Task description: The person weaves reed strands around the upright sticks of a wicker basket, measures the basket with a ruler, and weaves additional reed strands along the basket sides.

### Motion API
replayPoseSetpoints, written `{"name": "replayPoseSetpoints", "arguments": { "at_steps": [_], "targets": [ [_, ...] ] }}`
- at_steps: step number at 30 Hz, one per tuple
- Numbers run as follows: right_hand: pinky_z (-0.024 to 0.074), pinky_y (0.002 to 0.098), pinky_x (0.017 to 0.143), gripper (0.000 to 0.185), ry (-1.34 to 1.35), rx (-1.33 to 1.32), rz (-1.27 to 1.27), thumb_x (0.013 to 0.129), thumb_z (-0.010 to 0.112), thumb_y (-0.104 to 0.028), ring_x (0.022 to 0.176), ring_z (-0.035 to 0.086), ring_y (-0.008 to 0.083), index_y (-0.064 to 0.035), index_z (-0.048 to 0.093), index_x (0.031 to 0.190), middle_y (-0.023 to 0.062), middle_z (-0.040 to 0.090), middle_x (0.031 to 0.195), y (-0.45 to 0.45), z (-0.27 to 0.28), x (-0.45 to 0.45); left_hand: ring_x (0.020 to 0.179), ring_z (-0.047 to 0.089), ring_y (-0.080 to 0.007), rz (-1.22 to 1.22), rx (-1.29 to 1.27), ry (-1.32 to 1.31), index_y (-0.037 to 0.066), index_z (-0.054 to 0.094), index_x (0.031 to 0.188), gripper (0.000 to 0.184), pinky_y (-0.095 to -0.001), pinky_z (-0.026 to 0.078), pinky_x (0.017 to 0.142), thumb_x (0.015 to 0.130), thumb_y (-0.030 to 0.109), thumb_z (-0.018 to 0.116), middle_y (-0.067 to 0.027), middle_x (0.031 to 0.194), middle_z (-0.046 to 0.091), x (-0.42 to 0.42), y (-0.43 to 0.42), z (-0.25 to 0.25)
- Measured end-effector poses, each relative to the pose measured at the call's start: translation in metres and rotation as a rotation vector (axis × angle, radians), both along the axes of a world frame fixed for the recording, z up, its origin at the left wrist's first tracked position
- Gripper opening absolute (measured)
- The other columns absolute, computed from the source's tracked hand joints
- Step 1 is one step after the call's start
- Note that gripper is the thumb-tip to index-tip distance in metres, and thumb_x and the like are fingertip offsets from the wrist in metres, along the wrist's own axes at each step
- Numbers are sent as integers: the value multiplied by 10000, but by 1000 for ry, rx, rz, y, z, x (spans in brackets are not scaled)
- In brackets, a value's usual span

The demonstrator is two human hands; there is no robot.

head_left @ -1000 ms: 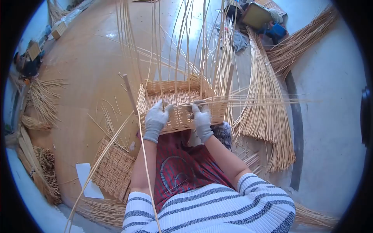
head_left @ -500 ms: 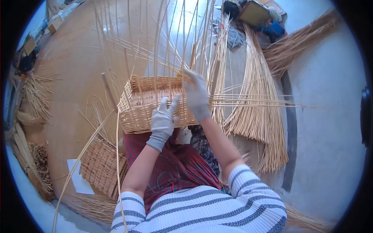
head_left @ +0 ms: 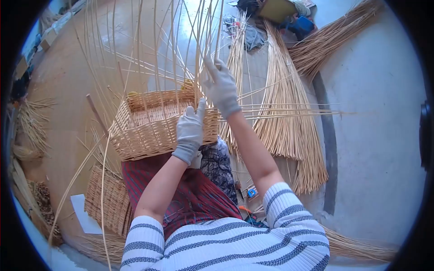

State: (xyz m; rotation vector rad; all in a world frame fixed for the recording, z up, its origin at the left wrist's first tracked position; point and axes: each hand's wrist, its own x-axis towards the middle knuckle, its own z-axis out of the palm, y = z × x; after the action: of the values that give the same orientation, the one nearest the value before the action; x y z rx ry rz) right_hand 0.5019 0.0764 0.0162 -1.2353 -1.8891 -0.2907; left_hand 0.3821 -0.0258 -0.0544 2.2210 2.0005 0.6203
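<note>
A rectangular woven basket [head_left: 158, 135] rests on my lap, tilted, with long upright stakes [head_left: 156, 54] rising from its sides. My left hand [head_left: 190, 131], in a pale grey-cuffed glove, lies against the near wall close to its right end, thumb and index finger raised at the rim. My right hand [head_left: 218, 83], also gloved, is raised above the basket's right corner beside the upright stakes, fingers partly spread; whether a stake lies in its grasp cannot be made out. Several thin strands [head_left: 289, 109] stick out to the right from that corner.
Large bundles of straw-coloured rods [head_left: 289, 126] lie at the right, with a darker bundle [head_left: 332, 38] behind. A woven panel [head_left: 108, 198] and a white sheet [head_left: 85, 214] lie at lower left. A blue container [head_left: 304, 25] stands at the back.
The basket has shifted left in view and turned. My hands have parted from the near rim; my right hand has risen to the right corner, my left stays against the near wall.
</note>
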Motion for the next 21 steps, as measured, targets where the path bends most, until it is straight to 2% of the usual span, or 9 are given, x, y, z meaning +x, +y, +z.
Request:
{"name": "replayPoseSetpoints", "arguments": {
  "at_steps": [3, 6, 7, 12, 15, 18, 19, 20, 21],
  "targets": [
    [525, 282, 799, 390, 951, -286, 545, 914, 592, -27, 860, 578, 139, -116, 556, 1292, 26, 580, 953, 28, -6, 27, 936, 607, -259, -11, -116, 206, 180, 458, 1420, 594, -402, 514, 767, 845, 66, 560, -122, 1026, 527, -2, -1, 20],
    [538, 247, 645, 425, 1041, -463, 365, 959, 519, -36, 605, 434, 75, -128, 499, 1374, -34, 446, 737, 7, -55, 94, 1092, 566, -294, -10, 338, 223, 149, 477, 1401, 572, -442, 438, 983, 842, 107, 589, -128, 1133, 543, -1, 3, 3],
    [538, 247, 645, 425, 1033, -451, 370, 959, 519, -36, 605, 434, 75, -128, 499, 1374, -34, 446, 737, 1, -50, 105, 1204, 507, -305, -92, 473, 119, 129, 450, 1422, 607, -478, 281, 1135, 843, 174, 626, -118, 1202, 558, -4, 5, 16],
    [561, 260, 662, 405, 985, -579, 489, 996, 514, -93, 646, 551, 94, -89, 477, 1399, -12, 567, 793, -77, 11, 84, 1185, 527, -239, -190, 151, -249, 123, 359, 1483, 772, -494, 199, 1176, 823, 349, 690, -83, 1171, 588, 18, 16, -3],
    [569, 315, 754, 440, 723, -466, 663, 979, 570, -162, 762, 622, 148, -41, 479, 1392, 45, 632, 919, -111, -48, 20, 1161, 543, -236, -153, 233, -70, 129, 330, 1499, 803, -504, 191, 1175, 820, 346, 699, -71, 1181, 591, 25, 14, -19],
    [543, 380, 836, 544, 1693, -935, 855, 940, 636, -223, 873, 643, 204, 14, 460, 1398, 74, 639, 1010, -76, -33, -2, 1075, 602, -225, -166, 427, -612, 72, 489, 1402, 548, -469, 367, 1086, 921, 281, 649, -74, 1152, 631, 12, 8, -20],
    [523, 385, 858, 523, 1212, -801, 564, 891, 684, -305, 921, 635, 236, -7, 542, 1297, 107, 646, 1003, -46, -31, 25, 1025, 625, -173, -6, 237, -1256, 24, 577, 1299, 349, -365, 488, 963, 978, 161, 592, -85, 1101, 662, 23, -10, -3],
    [504, 390, 880, 514, 737, -643, 276, 842, 731, -386, 969, 628, 269, -29, 625, 1197, 141, 653, 997, -29, -31, 41, 1025, 625, -173, -17, 230, -1248, 24, 577, 1299, 349, -365, 488, 963, 978, 161, 592, -85, 1101, 662, 14, -16, -9],
    [504, 390, 880, 514, 751, -635, 271, 842, 731, -386, 969, 628, 269, -29, 625, 1197, 141, 653, 997, -25, -29, 40, 1007, 628, -154, 144, 147, -1511, 14, 581, 1288, 320, -315, 506, 908, 979, 95, 572, -86, 1072, 669, -7, -18, -17]
  ]
}}
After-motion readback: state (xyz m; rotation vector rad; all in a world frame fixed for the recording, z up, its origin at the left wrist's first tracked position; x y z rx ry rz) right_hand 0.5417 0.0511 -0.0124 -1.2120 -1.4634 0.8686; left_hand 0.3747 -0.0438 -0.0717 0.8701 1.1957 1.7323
